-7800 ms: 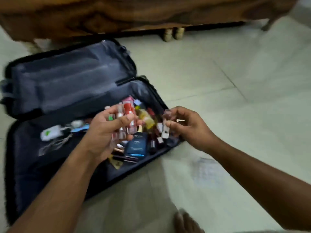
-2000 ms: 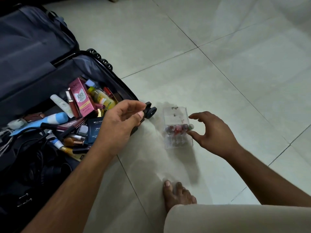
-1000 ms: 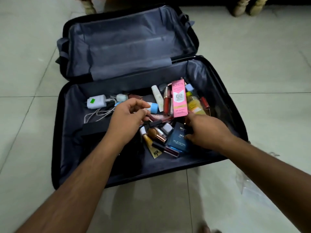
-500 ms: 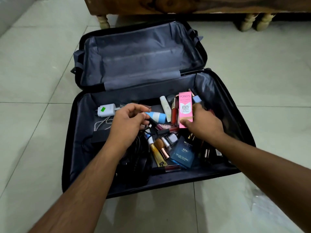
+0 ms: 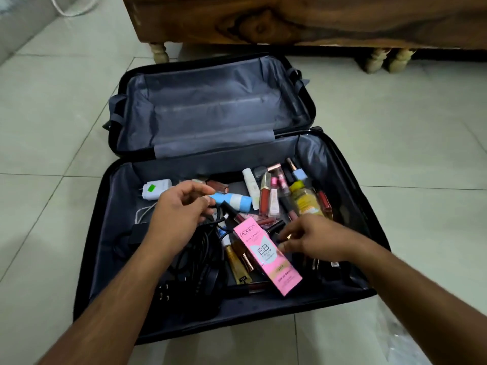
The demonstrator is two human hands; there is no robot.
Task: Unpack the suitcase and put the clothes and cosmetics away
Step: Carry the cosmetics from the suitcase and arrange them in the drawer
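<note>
Honestly, I'd grab one item at a time here. The suitcase [image 5: 350, 206] lies open on the floor, cosmetics heaped in its near half. Left hand [image 5: 179, 214] hovers with loosely curled fingers, pinching nothing I can make out; right hand [image 5: 313, 241] touches the pink BB cream box [image 5: 266, 254], fingers relaxed. Lift that first, it's on top.

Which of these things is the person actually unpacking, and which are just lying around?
Part of the job:
suitcase
pink cream box
blue and white tube
yellow bottle
lip glosses

Just lying about:
white charger
black cables
wooden furniture
plastic wrap on the floor
</note>
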